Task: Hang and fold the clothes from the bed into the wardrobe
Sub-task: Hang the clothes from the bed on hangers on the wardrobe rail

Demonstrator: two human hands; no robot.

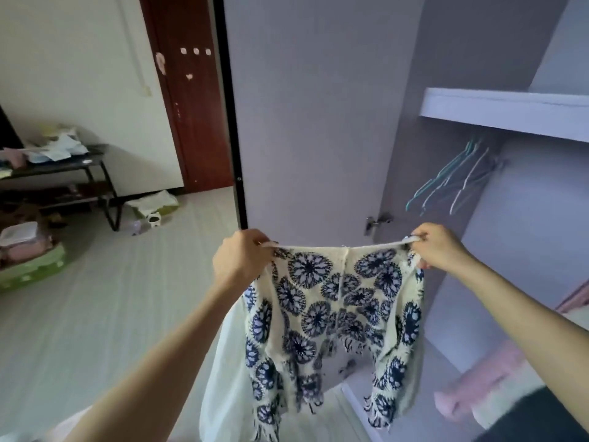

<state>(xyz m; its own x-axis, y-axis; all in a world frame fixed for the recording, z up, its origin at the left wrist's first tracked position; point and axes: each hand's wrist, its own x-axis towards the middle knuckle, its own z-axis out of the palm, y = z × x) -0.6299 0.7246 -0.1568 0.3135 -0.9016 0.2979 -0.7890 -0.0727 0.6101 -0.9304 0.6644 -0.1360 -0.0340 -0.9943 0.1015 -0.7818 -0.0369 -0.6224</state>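
Before the open wardrobe (318, 122), both hands are pinching the patterned top (334, 301) taut, its hem running level from left hand (240, 260) to right hand (438, 247), the hangers (459, 180) hanging up-right, nearer the right.

Patterned garment (334, 311) between both hands

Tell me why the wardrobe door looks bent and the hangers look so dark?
Head view: the wide-angle lens bows the wardrobe door edge; the hangers sit in shadow under the shelf, slightly blurred; the patterned top is evenly lit.
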